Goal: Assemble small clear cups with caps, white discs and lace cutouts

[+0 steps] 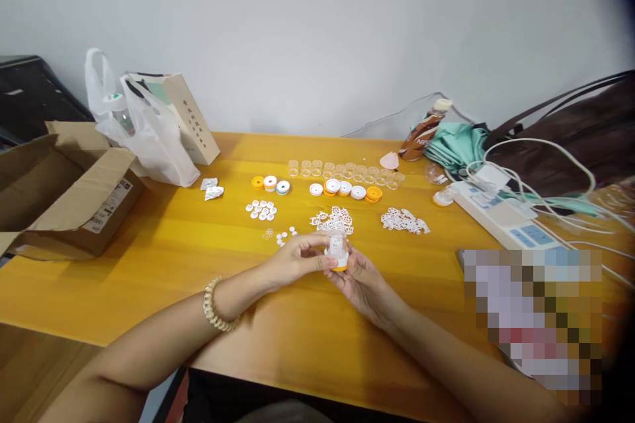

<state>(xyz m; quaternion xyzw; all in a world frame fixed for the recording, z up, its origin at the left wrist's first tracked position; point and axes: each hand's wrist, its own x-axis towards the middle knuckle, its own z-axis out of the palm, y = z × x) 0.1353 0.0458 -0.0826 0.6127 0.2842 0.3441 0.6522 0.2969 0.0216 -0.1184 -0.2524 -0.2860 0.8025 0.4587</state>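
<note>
Between my two hands is a small clear-domed capsule (338, 251) with a white part inside and a white and orange base. The thumb and fingers of my left hand (297, 260) grip it from the left. My right hand (366, 283) cups the base from below and the right. Just beyond lie white openwork plastic pieces (337, 217), and more small white pieces (404, 221) are to the right. White round parts (261, 210) and tiny white caps (286, 236) sit to the left. Orange and white round bases (344, 190) stand behind, with a row of clear cups (350, 172) further back.
An open cardboard box (94, 211) and a white plastic bag (159, 139) occupy the left. Foil packets (213, 192) lie near them. On the right are a bottle (424, 132), a power strip (501, 215) with loose cables, and a dark bag (560, 125).
</note>
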